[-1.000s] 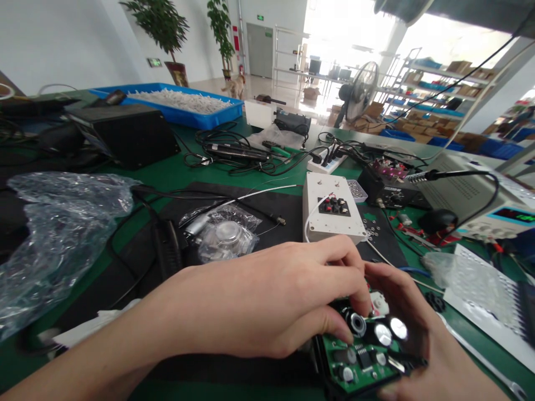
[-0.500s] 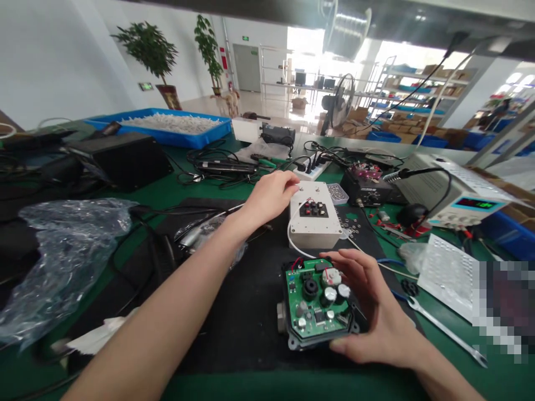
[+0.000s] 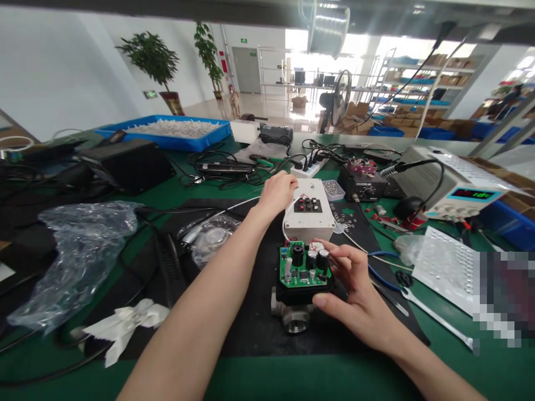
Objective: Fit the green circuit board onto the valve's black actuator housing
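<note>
My left hand [image 3: 279, 192] rests at the upper left corner of a white control box [image 3: 311, 220] with red and black terminals; its fingers are bent together over a spot where a toggle switch may be hidden. Nearer to me, my right hand [image 3: 353, 284] holds the right side of a black housing with an exposed green circuit board [image 3: 303, 273]. Thumb is at the front, fingers at the back. Below the housing a metal valve body [image 3: 295, 320] faces me. A white cable curves along the box's left side.
Plastic film [image 3: 83, 256] and crumpled tissue [image 3: 125, 323] lie at left. A wrench [image 3: 438, 318], a perforated white sheet [image 3: 445, 267] and a power supply [image 3: 455, 184] are at right. Behind are a blue tray [image 3: 163, 139], a power strip [image 3: 309, 166] and cables.
The circuit board housing has tilted, so the metal valve body under it now shows. My right hand has moved slightly left with it. The camera view has shifted; my left hand stays at the box corner.
</note>
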A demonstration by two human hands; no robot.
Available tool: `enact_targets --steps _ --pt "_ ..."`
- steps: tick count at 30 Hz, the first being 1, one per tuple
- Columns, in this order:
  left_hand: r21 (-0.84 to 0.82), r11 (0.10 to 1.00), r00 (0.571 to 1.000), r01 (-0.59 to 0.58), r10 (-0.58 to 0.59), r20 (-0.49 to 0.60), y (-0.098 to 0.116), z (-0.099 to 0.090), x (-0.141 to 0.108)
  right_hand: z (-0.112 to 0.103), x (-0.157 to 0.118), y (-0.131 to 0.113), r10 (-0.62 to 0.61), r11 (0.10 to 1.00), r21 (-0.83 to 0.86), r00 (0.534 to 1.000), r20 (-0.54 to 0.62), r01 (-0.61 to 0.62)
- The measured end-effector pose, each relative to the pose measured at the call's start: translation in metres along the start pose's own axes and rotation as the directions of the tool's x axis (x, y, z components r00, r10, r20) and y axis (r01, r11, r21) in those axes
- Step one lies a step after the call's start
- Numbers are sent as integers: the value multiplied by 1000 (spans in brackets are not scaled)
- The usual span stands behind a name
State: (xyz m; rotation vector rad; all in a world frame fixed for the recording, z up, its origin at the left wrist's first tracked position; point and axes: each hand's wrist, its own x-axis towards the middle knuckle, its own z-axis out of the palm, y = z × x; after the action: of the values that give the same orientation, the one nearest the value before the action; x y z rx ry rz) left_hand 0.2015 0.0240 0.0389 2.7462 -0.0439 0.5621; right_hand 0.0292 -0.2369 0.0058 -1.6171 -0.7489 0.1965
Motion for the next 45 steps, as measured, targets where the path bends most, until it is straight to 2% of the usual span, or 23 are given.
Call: enact_targets --steps 6,13,20,34,40,45 --pt "-15 999 998 29 -30 -52 0 9 -7 -2 -1 3 16 999 30 1000 4 -16" --pt "-37 999 996 -20 16 -90 -4 11 -8 0 5 5 30 993 118 1000 2 -30" --pt "-68 996 994 -56 49 -101 -6 14 -6 1 11 7 -83 994 -76 996 -27 81" --pt "-79 996 993 -47 38 -112 -8 18 -4 1 19 6 -84 996 -42 994 -76 81" --pt "-79 993 984 -85 71 -165 -11 23 -3 5 22 5 -89 995 -39 992 -90 86" --pt "-82 993 984 -86 72 -165 -13 25 -2 6 25 5 -90 995 -49 990 -106 85"
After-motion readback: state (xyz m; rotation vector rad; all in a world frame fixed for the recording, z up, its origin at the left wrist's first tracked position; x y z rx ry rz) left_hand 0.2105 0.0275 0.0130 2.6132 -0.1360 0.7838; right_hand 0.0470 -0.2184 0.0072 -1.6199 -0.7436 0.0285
